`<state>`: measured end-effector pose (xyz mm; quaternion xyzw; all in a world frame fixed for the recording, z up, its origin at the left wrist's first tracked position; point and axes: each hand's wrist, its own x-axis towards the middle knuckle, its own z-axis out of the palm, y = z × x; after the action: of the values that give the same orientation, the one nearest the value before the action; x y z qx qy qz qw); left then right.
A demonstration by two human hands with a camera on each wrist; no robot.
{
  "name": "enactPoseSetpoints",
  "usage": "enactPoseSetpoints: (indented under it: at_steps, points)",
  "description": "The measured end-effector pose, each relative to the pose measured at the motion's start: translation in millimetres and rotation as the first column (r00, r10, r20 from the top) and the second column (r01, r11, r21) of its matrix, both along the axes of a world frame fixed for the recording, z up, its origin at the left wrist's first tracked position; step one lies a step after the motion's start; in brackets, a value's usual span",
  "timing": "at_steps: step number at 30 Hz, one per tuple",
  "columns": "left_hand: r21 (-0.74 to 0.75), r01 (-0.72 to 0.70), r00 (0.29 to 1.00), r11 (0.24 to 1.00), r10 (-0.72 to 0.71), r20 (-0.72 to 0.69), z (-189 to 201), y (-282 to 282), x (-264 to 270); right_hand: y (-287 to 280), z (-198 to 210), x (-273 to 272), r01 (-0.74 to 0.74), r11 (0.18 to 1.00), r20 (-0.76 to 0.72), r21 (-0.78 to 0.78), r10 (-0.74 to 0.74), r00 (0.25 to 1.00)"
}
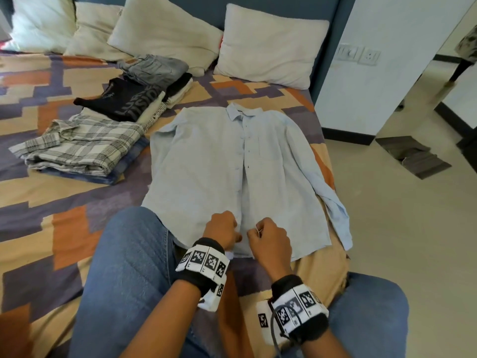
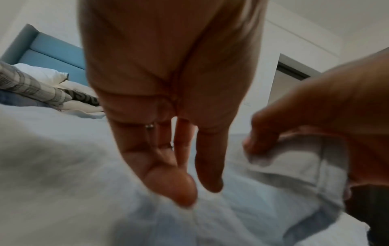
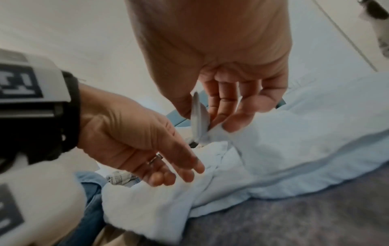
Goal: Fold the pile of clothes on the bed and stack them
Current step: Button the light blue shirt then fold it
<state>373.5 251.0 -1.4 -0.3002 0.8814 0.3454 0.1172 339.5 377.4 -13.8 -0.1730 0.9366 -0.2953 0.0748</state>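
A light blue button shirt (image 1: 206, 164) lies flat and face up on the patterned bedspread (image 1: 51, 202), collar at the far end. Both hands are at its near hem, on either side of the front opening. My left hand (image 1: 222, 229) rests on the left front panel; in the left wrist view its fingers (image 2: 208, 174) point straight down onto the cloth. My right hand (image 1: 268, 236) pinches the edge of the right front panel (image 3: 199, 119) between thumb and fingers. The shirt's right sleeve (image 1: 335, 202) trails toward the bed's edge.
Folded clothes sit at the left: a plaid shirt (image 1: 82, 146) on a stack, a black printed T-shirt (image 1: 124, 102) and grey jeans (image 1: 154, 68). Pillows (image 1: 268, 45) line the headboard. My knees in blue jeans (image 1: 129, 267) flank the shirt. The bed's right edge drops to the floor (image 1: 400, 202).
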Motion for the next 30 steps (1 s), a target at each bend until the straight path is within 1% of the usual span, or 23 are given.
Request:
enactPoseSetpoints:
  at_steps: [2,4,5,6,7,8,9,10,12,13,15,16,17,18,19,20,21,22,24,25,27,29,30]
  points:
    - [0.148,0.005,0.999,0.989,-0.012,0.046,-1.5,0.3,2.5,6.8,-0.3,1.8,-0.146,0.989,0.01,-0.002,0.146,0.989]
    - [0.309,-0.07,0.998,0.948,0.067,0.02,1.9,-6.6,4.9,12.1,-1.1,-2.9,-0.36,0.933,0.164,0.021,0.352,0.921]
    - [0.318,-0.121,0.991,0.94,0.131,-0.011,3.1,-12.6,5.2,15.3,-1.5,-8.3,-0.434,0.901,0.255,0.001,0.419,0.871]
    - [0.3,-0.18,0.975,0.937,0.211,-0.073,2.9,-21.6,4.0,18.9,-0.3,-15.2,-0.447,0.893,0.311,-0.057,0.441,0.842]
    - [0.27,-0.239,0.948,0.933,0.285,-0.144,5.2,-33.8,2.3,23.4,0.3,-24.7,-0.382,0.916,0.313,-0.123,0.401,0.861]
    - [0.256,-0.302,0.911,0.918,0.357,-0.205,7.1,-47.8,-1.1,28.4,0.5,-36.4,-0.264,0.948,0.264,-0.18,0.305,0.915]
    - [0.23,-0.368,0.876,0.901,0.419,-0.239,13.0,-61.7,-3.6,34.2,-0.3,-51.1,-0.121,0.966,0.19,-0.23,0.166,0.968]
    - [0.215,-0.415,0.847,0.884,0.462,-0.264,16.5,-78.4,-7.8,41.1,0.0,-65.6,0.012,0.963,0.117,-0.271,0.021,0.993]
    - [0.091,-0.466,0.854,0.88,0.475,-0.212,28.1,-110.2,-13.4,55.4,0.3,-93.0,0.21,0.929,0.033,-0.306,-0.21,0.977]
    - [0.01,-0.481,0.86,0.877,0.475,-0.186,32.1,-126.5,-13.8,62.7,-2.2,-107.1,0.283,0.918,0.008,-0.277,-0.293,0.956]
    - [-0.005,-0.564,0.815,0.826,0.555,-0.164,33.6,-152.2,-15.0,73.6,-11.1,-133.8,0.383,0.908,0.015,-0.167,-0.386,0.922]
    - [-0.087,-0.514,0.856,0.853,0.505,-0.107,31.0,-160.7,-11.3,76.2,-17.4,-142.6,0.405,0.909,0.065,-0.094,-0.4,0.914]
    - [-0.125,-0.457,0.889,0.881,0.457,-0.028,25.0,-169.8,-9.5,78.0,-24.9,-148.2,0.406,0.914,0.112,-0.011,-0.403,0.909]
    - [-0.146,-0.397,0.916,0.906,0.401,-0.002,13.8,-179.9,-8.5,78.8,-29.4,-149.3,0.394,0.916,0.145,0.075,-0.401,0.905]
    - [-0.167,-0.352,0.932,0.921,0.362,0.034,10.5,-181.1,-5.2,78.5,-34.0,-149.4,0.376,0.918,0.161,0.13,-0.393,0.905]
    - [-0.13,-0.362,0.925,0.923,0.373,0.075,11.0,-179.2,-5.0,77.1,-33.1,-146.3,0.367,0.919,0.169,0.144,-0.388,0.906]
    - [-0.177,-0.289,0.946,0.941,0.309,0.095,8.5,-178.7,-4.7,76.6,-34.2,-145.2,0.37,0.922,0.185,0.115,-0.386,0.904]
    - [-0.181,-0.263,0.951,0.948,0.287,0.118,12.1,-174.8,-1.6,77.6,-33.9,-144.2,0.383,0.922,0.213,0.061,-0.386,0.897]
    - [-0.145,-0.265,0.953,0.953,0.282,0.112,18.2,-170.9,-1.4,83.4,-37.3,-143.3,0.439,0.89,0.325,-0.12,-0.383,0.865]
    - [-0.101,-0.293,0.945,0.951,0.304,0.124,21.4,-171.0,-1.3,87.9,-41.8,-145.1,0.489,0.843,0.386,-0.224,-0.384,0.839]
    - [0.032,-0.411,0.909,0.911,0.407,0.091,29.0,-171.1,-0.6,95.4,-43.9,-148.5,0.571,0.737,0.468,-0.362,-0.386,0.795]
    - [0.129,-0.504,0.864,0.854,0.501,0.058,32.5,-179.7,4.0,95.9,-21.8,-145.1,0.632,0.621,0.538,-0.463,-0.37,0.757]
    - [0.182,-0.544,0.837,0.819,0.544,0.056,33.7,-186.3,6.9,96.6,-9.7,-143.6,0.648,0.581,0.571,-0.493,-0.346,0.745]
